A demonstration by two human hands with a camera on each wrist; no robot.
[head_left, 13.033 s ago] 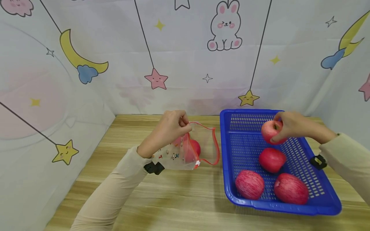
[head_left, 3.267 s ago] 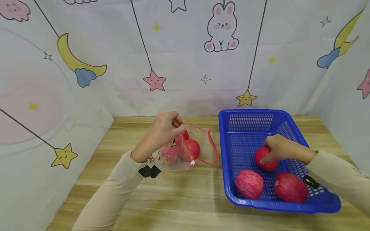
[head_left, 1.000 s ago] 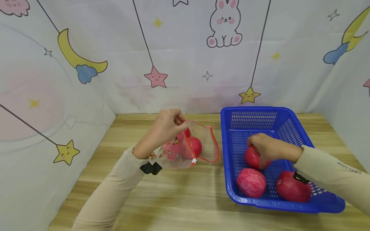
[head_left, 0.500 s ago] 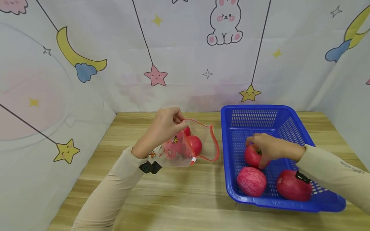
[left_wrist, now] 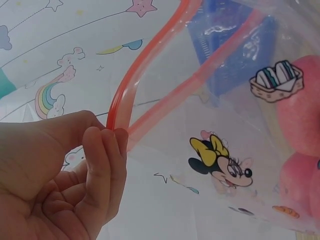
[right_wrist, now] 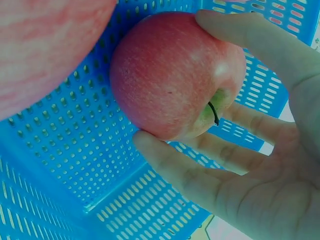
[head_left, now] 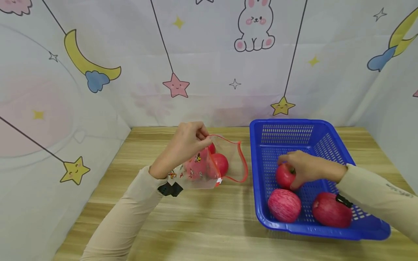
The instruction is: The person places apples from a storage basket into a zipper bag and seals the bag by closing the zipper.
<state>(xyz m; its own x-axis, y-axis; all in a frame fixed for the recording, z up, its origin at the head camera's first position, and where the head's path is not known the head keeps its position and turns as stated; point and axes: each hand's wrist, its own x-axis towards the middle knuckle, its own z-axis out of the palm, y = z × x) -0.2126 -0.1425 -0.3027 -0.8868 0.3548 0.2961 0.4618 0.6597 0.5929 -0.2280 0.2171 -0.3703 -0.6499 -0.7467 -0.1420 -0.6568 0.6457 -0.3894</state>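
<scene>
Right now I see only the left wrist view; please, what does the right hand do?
Observer: The right hand grips a red apple inside the blue plastic basket.
Operator: Are more apples there?
Observer: Yes, two, nearer the person: a streaked apple on the left, another apple on the right.
Operator: And where is the zip slider?
Observer: At the mouth of the clear zip bag, on the side nearest the person.

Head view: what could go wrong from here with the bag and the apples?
The left hand pinches the open bag at one edge; should that grip slip, the bag might sag and its rightmost apple could roll out. The right hand holds the stemmed apple close beside the streaked apple in the basket, so lifting might knock the two together.
</scene>
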